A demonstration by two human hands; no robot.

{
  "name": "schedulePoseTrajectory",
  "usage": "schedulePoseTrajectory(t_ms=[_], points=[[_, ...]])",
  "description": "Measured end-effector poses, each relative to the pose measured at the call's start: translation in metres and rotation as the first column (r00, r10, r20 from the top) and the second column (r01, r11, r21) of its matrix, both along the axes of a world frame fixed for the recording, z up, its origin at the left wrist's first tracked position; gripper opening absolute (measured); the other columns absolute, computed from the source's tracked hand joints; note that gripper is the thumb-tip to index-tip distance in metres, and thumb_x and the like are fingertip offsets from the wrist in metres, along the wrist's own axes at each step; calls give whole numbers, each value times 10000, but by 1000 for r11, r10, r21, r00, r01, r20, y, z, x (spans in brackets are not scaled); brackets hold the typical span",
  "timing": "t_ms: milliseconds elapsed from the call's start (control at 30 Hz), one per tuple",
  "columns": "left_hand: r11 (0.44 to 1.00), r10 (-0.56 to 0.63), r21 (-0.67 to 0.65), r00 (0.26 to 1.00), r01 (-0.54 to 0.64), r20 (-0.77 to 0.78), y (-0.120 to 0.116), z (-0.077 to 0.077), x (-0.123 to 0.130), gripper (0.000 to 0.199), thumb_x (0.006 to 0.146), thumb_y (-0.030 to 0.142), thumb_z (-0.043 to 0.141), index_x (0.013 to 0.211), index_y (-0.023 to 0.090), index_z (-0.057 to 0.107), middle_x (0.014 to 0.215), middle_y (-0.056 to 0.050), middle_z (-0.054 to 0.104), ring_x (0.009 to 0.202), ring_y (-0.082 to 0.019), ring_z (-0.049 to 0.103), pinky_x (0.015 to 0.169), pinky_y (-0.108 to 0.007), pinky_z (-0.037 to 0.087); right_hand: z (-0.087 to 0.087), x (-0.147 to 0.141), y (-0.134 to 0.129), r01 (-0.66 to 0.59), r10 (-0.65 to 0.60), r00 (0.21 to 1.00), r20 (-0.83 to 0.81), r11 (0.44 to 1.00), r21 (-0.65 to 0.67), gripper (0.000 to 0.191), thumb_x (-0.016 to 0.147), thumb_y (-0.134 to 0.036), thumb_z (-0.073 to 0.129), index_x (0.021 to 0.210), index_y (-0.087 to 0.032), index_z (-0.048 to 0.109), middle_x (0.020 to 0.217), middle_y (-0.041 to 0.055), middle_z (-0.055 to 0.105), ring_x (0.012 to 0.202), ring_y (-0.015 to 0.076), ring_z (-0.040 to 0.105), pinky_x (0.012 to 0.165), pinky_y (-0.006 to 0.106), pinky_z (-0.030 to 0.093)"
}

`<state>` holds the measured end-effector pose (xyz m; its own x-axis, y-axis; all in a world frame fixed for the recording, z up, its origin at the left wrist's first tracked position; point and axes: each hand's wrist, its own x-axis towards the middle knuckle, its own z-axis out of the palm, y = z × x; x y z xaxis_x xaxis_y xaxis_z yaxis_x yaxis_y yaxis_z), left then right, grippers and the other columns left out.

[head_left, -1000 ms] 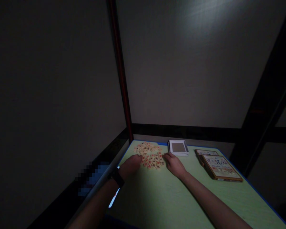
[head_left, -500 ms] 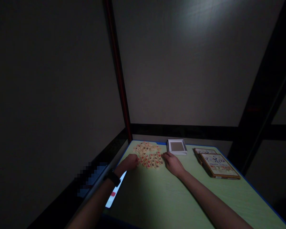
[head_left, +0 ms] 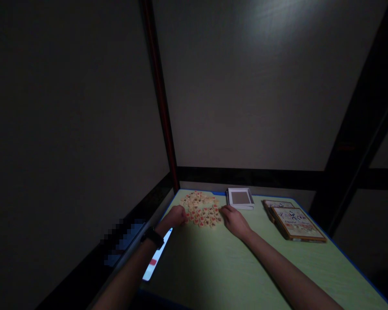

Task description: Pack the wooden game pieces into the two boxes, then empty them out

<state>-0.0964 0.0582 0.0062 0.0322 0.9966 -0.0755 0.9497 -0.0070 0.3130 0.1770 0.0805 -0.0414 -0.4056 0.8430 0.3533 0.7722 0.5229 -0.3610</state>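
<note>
Many round, pale wooden Chinese chess pieces (head_left: 206, 217) with red and dark characters lie on the table, the nearer ones spread in a flat cluster. Behind them is a looser pile of more pieces (head_left: 195, 199). At the cluster's left edge, my left hand (head_left: 177, 215) is closed, its fingers curled against the pieces; what is inside is hidden. My right hand (head_left: 234, 220) rests at the right edge, fingers bent and pressed together, fingertips by the outermost pieces. Whether a piece is between those fingertips is too small to tell.
An open white box (head_left: 240, 198) sits at the back of the green table (head_left: 233, 267). Two flat printed boxes (head_left: 299, 224) overlap on the right. A lit screen (head_left: 157, 260) lies along the left edge, under my left forearm. Walls close in behind and to the left.
My left hand has shifted very slightly up and left along the cluster's edge. My right hand and the pieces look nearly the same.
</note>
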Motion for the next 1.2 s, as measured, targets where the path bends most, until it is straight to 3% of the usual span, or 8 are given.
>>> schedulePoseTrajectory(t_ms=[133, 267, 433, 800, 1067, 1200], points=[[999, -35, 22, 998, 36, -45, 2, 3, -1, 93, 775, 120, 567, 749, 142, 654, 788, -47, 715, 792, -153, 667, 673, -201, 484, -2, 0, 1, -5, 5, 1000, -5, 1000, 12, 430, 836, -26, 417, 1157, -144, 677, 1171, 130, 648, 1063, 211, 619, 967, 284, 441], [990, -94, 91, 990, 104, -109, 12, 12, 4, 258, 806, 54, 451, 896, 141, 677, 952, -89, 723, 935, -186, 655, 812, -257, 479, -4, 0, 2, -1, 2, 1000, -8, 1000, 16, 456, 813, -11, 423, 1159, -162, 678, 1168, 118, 651, 1064, 206, 619, 970, 276, 439], [975, -196, 73, 963, 212, -183, 27, 16, 15, 348, 771, 32, 495, 1026, 173, 684, 1118, -99, 700, 1085, -213, 616, 947, -294, 443, -4, 1, 2, -8, 8, 1000, -18, 1000, 23, 474, 800, 2, 421, 1170, -160, 669, 1165, 109, 655, 1077, 200, 615, 985, 263, 431], [977, -189, 52, 954, 206, -234, 32, 11, 22, 257, 778, 45, 498, 937, 124, 684, 1059, -165, 685, 1043, -245, 631, 895, -313, 480, -12, 3, 6, -21, 23, 999, -30, 999, 49, 409, 838, -23, 424, 1132, -155, 676, 1156, 118, 654, 1053, 202, 617, 966, 270, 439], [983, -164, 53, 976, 174, -145, 34, 12, 16, 262, 770, 39, 457, 792, 131, 702, 843, -72, 718, 829, -177, 656, 744, -238, 470, -7, 1, 4, -19, 20, 999, -35, 999, 31, 437, 827, -9, 410, 1145, -145, 677, 1151, 121, 654, 1070, 205, 617, 974, 266, 436], [985, -144, 79, 982, 155, -124, 33, 13, 17, 313, 790, 42, 438, 934, 112, 706, 936, -84, 723, 869, -173, 651, 744, -232, 460, -7, 2, 3, -22, 23, 999, -34, 999, 24, 457, 808, 4, 413, 1157, -138, 674, 1166, 120, 652, 1083, 211, 614, 986, 268, 432]])
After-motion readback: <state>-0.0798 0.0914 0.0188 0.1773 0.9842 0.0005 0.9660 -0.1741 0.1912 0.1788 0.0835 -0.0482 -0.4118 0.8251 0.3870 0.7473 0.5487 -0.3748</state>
